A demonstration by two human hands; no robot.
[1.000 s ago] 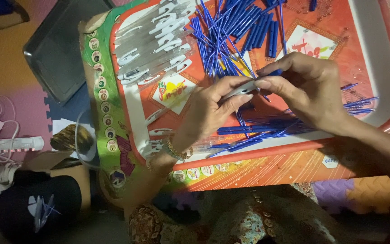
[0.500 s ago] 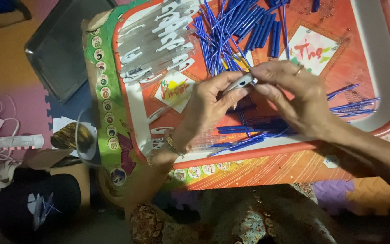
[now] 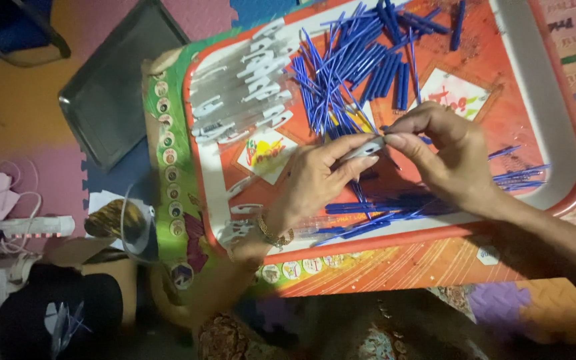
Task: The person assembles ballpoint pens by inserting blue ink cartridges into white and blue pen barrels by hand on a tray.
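1. The left hand (image 3: 315, 177) and the right hand (image 3: 445, 157) meet over the middle of a shallow red plastic tray with a pale rim (image 3: 555, 127).
2. Between them is a short, clear plastic pen barrel (image 3: 366, 148), smooth and tube-shaped. The left thumb and fingers pinch its 8 o'clock end, and the right thumb and forefinger press together on its 2 o'clock end.
3. At 12 o'clock from the hands, a loose heap of thin blue plastic refill tubes (image 3: 358, 67) lies criss-crossed inside the tray, straight and glossy.
4. At 6 o'clock from the hands, a smaller bundle of blue tubes (image 3: 381, 213) lies roughly parallel along the tray's near edge.
5. At 10 o'clock, a row of clear pen barrels (image 3: 241, 93) lies side by side in the tray's corner, pale and see-through.
6. A thin gold-coloured bracelet (image 3: 275, 235) circles the left wrist.
7. The tray rests on a small table with a printed orange and green top (image 3: 168, 153).
8. At 9 o'clock outside the tray, a flat dark rectangular metal tray (image 3: 118, 93) sits on soft foam floor tiles in pink and orange (image 3: 15, 100).
9. A white power strip (image 3: 31, 227) lies at 8 o'clock, its cord looped.
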